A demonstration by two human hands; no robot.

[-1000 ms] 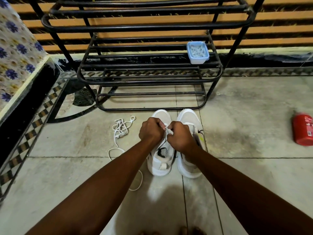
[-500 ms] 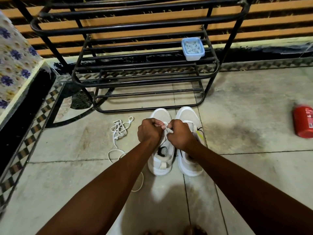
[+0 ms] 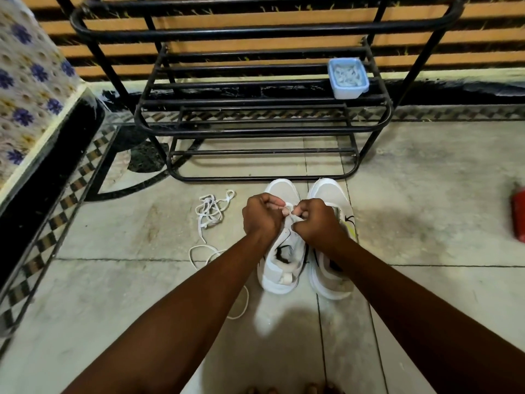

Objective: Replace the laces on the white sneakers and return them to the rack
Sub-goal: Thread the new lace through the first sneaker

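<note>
Two white sneakers stand side by side on the tiled floor, toes toward the black metal rack [image 3: 261, 129]. Over the left sneaker [image 3: 279, 268], my left hand [image 3: 262, 216] and my right hand [image 3: 316, 221] both pinch the white lace [image 3: 290, 214] at its upper eyelets, fingers curled. The right sneaker [image 3: 331, 194] is partly hidden under my right wrist. A loose white lace [image 3: 211, 211] lies tangled on the floor to the left, trailing under my left forearm.
A pale blue tub [image 3: 348, 78] of small white pieces sits on the rack's middle shelf at the right. A red canister [image 3: 518, 214] lies at the right edge. A flower-patterned cloth [image 3: 25, 89] over a dark ledge runs along the left. Toes show at the bottom.
The view has tilted slightly, so the rack sits nearer the frame's centre. Both hands have stayed at the lace on the left sneaker, with only small finger shifts.
</note>
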